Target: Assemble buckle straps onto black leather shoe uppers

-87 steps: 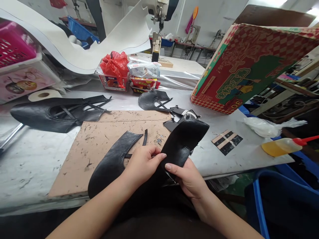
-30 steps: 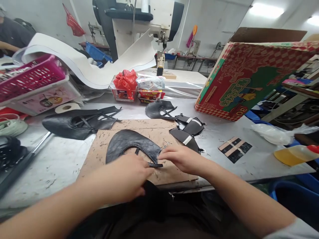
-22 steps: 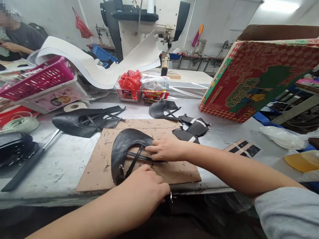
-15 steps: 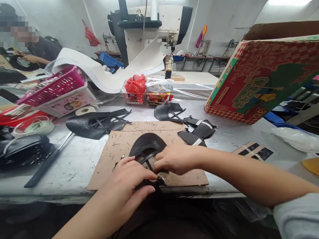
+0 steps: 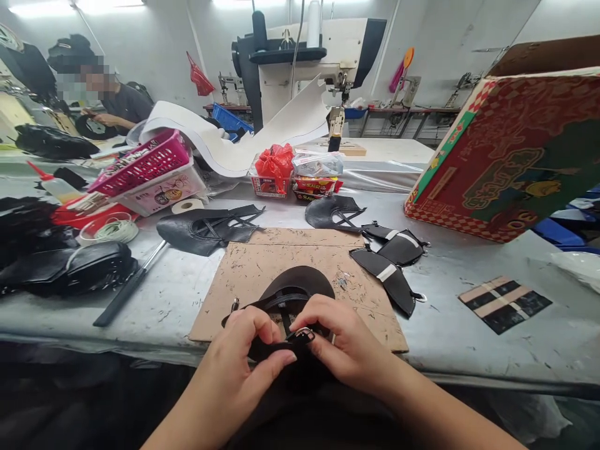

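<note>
A black leather shoe upper (image 5: 297, 280) with crossed straps lies on a brown cardboard sheet (image 5: 262, 250). My left hand (image 5: 244, 350) is closed, pinching a dark edge of this upper between thumb and fingers. At the near end of the upper a small metal buckle (image 5: 304, 332) catches the light. With thumb and fingers, my right hand (image 5: 341, 340) grips the upper right beside the buckle. The fingers partly hide the near straps. Another bit of metal (image 5: 235, 304) shows at the upper's left side.
Two more black uppers, left (image 5: 187, 230) and right (image 5: 323, 212), lie beyond. Black pieces with white strips (image 5: 387, 272) sit to the right. A dark-handled tool (image 5: 122, 297) lies left, near a pink basket (image 5: 140, 164). A red carton (image 5: 497, 156) and sewing machine (image 5: 314, 50) stand behind; a person sits far left.
My right hand has moved from the upper's inner straps down to the buckle end, which is now raised between both hands. The view has turned a little left.
</note>
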### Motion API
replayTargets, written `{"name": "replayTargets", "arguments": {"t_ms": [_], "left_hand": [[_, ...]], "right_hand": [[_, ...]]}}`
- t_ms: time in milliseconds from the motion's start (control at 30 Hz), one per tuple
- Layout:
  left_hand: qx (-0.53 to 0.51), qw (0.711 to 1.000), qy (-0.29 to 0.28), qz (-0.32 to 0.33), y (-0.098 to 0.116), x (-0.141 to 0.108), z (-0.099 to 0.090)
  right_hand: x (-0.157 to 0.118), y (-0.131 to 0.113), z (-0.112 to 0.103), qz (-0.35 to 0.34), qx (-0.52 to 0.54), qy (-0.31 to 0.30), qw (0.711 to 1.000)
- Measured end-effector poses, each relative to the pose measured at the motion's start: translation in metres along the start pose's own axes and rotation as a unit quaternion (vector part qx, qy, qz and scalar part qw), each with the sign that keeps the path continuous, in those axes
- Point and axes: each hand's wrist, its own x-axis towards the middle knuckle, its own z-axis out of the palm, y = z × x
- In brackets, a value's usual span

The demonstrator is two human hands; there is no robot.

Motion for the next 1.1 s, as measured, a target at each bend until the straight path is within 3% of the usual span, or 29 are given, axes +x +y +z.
{"name": "replayTargets", "arguments": {"t_ms": [367,900,1100], "left_hand": [[-0.003,1.0,0.005,0.019,0.003,0.003,0.0],[0.03,0.998,-0.041,-0.037,0.009,0.013,-0.001],[0.005,0.999,-0.037,-0.024,0.012,0.01,-0.002]], "right_hand": [[-0.003,-0.005,-0.003,-0.021,-0.091,-0.017,0.995],[-0.003,-0.008,-0.007,-0.021,-0.124,-0.044,0.991],[-0.003,-0.006,-0.005,-0.029,-0.132,-0.002,0.991]]}}
